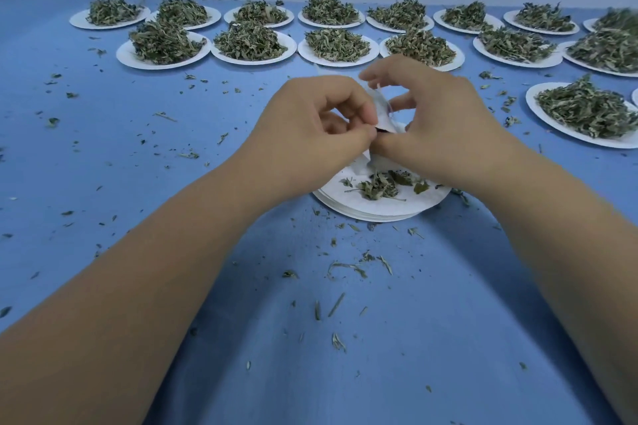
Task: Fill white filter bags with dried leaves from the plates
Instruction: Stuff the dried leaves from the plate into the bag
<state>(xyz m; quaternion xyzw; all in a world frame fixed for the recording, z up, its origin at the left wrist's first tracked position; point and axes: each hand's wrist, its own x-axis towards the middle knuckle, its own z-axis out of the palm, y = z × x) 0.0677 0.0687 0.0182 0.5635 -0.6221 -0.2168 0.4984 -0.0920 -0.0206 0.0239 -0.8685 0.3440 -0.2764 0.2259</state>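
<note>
Both hands meet above a stack of white paper plates (379, 209) in the middle of the table. Between them is a small white filter bag (382, 110), mostly hidden by the fingers. My left hand (310, 134) pinches the bag's left side with thumb and curled fingers. My right hand (445, 124) grips its right side, fingers curled over the top. A few dried leaves (379, 186) lie on the top plate just below the bag.
Two rows of white plates heaped with dried leaves (248, 41) stand along the far edge, more at the right (587, 110). Leaf crumbs (345, 267) are scattered over the blue cloth (138, 148). A pale wall rises behind the table.
</note>
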